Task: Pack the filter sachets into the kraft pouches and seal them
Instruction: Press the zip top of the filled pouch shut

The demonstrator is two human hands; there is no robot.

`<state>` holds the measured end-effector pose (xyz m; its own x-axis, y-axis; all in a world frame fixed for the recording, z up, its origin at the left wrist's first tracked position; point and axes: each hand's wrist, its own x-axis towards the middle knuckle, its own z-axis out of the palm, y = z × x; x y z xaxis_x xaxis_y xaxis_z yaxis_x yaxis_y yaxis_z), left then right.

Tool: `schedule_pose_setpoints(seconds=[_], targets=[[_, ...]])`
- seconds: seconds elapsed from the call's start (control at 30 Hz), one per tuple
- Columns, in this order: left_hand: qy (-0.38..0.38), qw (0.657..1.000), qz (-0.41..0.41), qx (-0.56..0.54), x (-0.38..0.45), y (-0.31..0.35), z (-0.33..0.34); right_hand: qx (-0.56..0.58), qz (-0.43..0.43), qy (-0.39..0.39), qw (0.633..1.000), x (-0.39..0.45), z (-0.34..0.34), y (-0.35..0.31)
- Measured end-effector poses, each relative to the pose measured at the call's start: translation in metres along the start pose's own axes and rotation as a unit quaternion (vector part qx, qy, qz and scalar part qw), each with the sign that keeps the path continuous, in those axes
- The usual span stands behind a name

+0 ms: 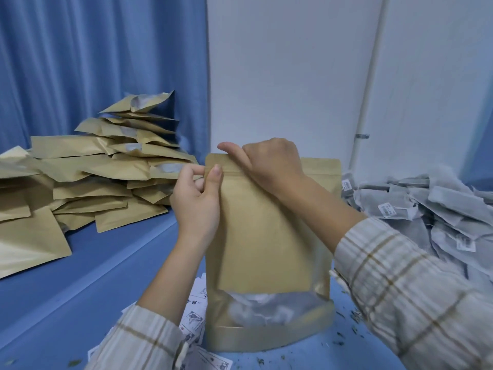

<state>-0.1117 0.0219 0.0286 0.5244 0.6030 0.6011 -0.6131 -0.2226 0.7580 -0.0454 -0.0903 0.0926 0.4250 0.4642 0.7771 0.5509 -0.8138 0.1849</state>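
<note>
A kraft pouch (269, 249) stands upright on a blue table (80, 276), its clear lower window showing sachets inside. The left hand (197, 201) pinches the pouch's top left corner between thumb and fingers. The right hand (272, 164) pinches the top edge just beside it. Left of the pouch lies a heap of pouches (93, 172); right of it, a pile of grey sachets (426, 209). Printed slips (194, 319) lie by its base

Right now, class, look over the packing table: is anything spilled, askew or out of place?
Yes. Green leaf crumbs lie scattered on the blue table right of the upright kraft pouch, as if spilled. The sealed pouches at left are heaped unevenly.
</note>
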Motion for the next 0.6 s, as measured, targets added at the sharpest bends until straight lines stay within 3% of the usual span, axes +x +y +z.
schedule_pose_setpoints(seconds=[0.23, 0.4, 0.6], targets=[[-0.01, 1.0, -0.013, -0.019, 0.006, 0.0, -0.004, 0.06, 0.074, -0.012, 0.995, -0.015, -0.005, 0.034], [-0.014, 0.999, -0.007, -0.047, 0.007, 0.002, 0.001, 0.024, 0.099, 0.022, 0.995, -0.022, -0.015, 0.06], [-0.012, 0.998, -0.009, -0.06, 0.007, 0.0, 0.005, 0.068, 0.114, 0.026, 0.991, -0.031, -0.016, 0.078]])
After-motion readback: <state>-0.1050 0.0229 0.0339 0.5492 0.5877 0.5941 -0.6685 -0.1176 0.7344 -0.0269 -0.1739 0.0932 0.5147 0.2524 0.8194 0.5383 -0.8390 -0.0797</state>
